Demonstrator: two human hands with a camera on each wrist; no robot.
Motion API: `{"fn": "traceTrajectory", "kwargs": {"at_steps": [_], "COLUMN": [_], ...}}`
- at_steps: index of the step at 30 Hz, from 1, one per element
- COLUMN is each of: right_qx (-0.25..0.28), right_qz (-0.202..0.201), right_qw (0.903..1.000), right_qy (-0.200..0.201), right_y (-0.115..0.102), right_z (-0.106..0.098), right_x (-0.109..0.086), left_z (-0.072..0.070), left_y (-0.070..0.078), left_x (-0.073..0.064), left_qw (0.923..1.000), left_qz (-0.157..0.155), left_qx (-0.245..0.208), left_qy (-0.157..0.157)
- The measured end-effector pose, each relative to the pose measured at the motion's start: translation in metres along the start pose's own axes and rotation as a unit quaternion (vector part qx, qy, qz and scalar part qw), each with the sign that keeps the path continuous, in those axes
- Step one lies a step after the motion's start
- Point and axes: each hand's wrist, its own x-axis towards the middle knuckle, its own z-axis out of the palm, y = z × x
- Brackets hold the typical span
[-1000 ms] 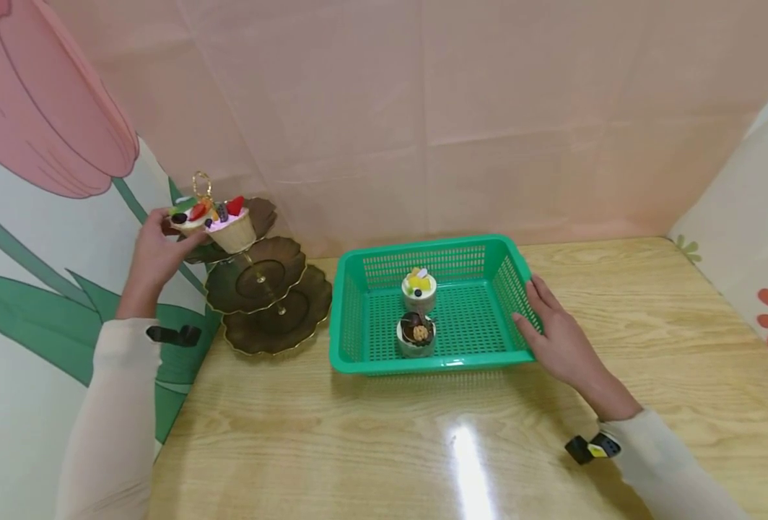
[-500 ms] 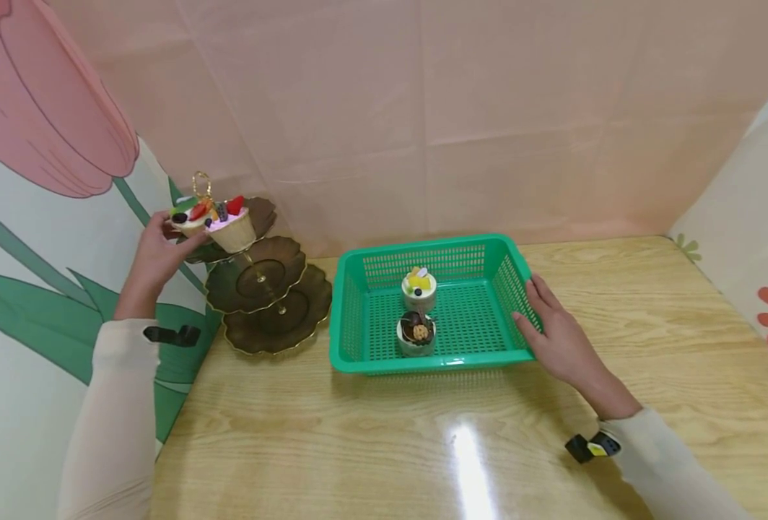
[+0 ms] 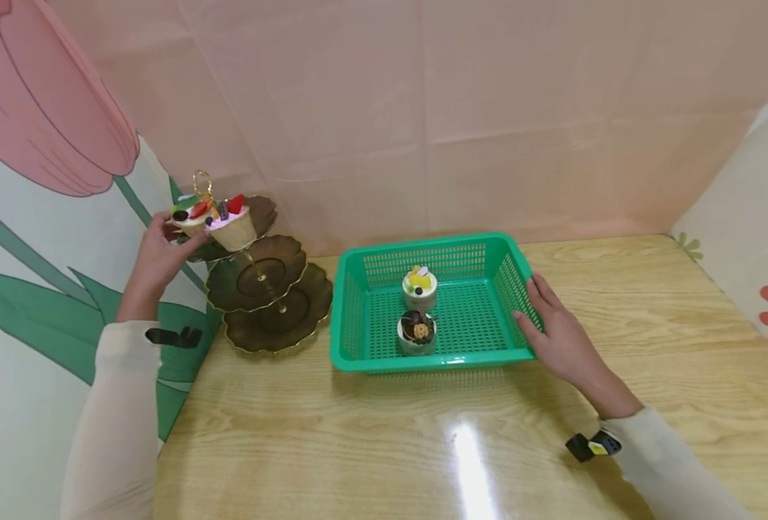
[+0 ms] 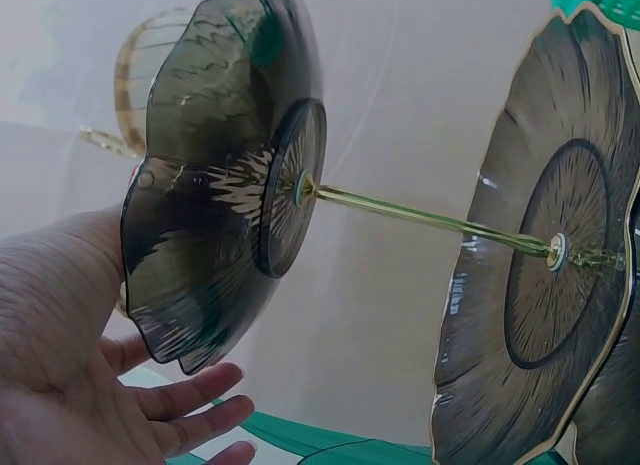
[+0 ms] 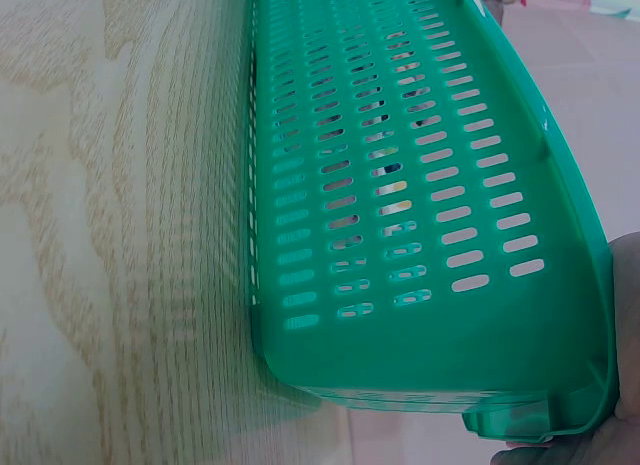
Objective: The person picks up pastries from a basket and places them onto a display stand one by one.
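My left hand (image 3: 156,261) is at the top tier of a dark, gold-edged three-tier cake stand (image 3: 257,274). Its thumb and fingers hold a cupcake (image 3: 189,215) with white cream, a strawberry slice and a dark berry. Touching that one on the tier is a second cupcake (image 3: 233,230) with pink cream and a strawberry. In the left wrist view the top plate (image 4: 210,205) hides the held cupcake; several fingers (image 4: 195,393) stick out below the plate. My right hand (image 3: 562,339) grips the right rim of a green plastic basket (image 3: 432,362), thumb inside.
Inside the basket stand a yellow-fruit cupcake (image 3: 419,290) and a chocolate-topped cupcake (image 3: 416,334). The stand's two lower tiers bear nothing. Wooden table (image 3: 332,448) extends in front and to the right. A pink backdrop (image 3: 462,130) rises behind, and a flower-printed panel (image 3: 40,238) borders the left.
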Motion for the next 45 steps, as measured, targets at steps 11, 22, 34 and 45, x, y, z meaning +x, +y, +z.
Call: {"fn": "traceTrajectory", "kwargs": {"at_steps": [11, 22, 34, 45], "right_qx": [0.002, 0.000, 0.000, 0.000], "right_qz": [0.002, -0.003, -0.002, -0.005], "right_qw": [1.0000, 1.0000, 1.0000, 1.0000], "right_qy": [-0.005, -0.004, -0.001, -0.002], "right_y": [-0.001, 0.001, 0.004, 0.001], "right_z": [0.000, -0.002, -0.001, -0.001], "right_x": [-0.001, -0.002, 0.000, 0.001], "left_z": [-0.013, -0.011, 0.014, 0.033], "left_y": [0.001, 0.007, 0.024, 0.032], "left_x": [-0.022, -0.052, -0.091, -0.114], "left_qw": [0.9996, 0.9983, 0.9808, 0.9747], "left_qz": [-0.012, 0.012, 0.082, 0.116], "left_qx": [-0.013, -0.006, 0.055, 0.025], "left_qy": [0.021, 0.056, 0.168, 0.190]}}
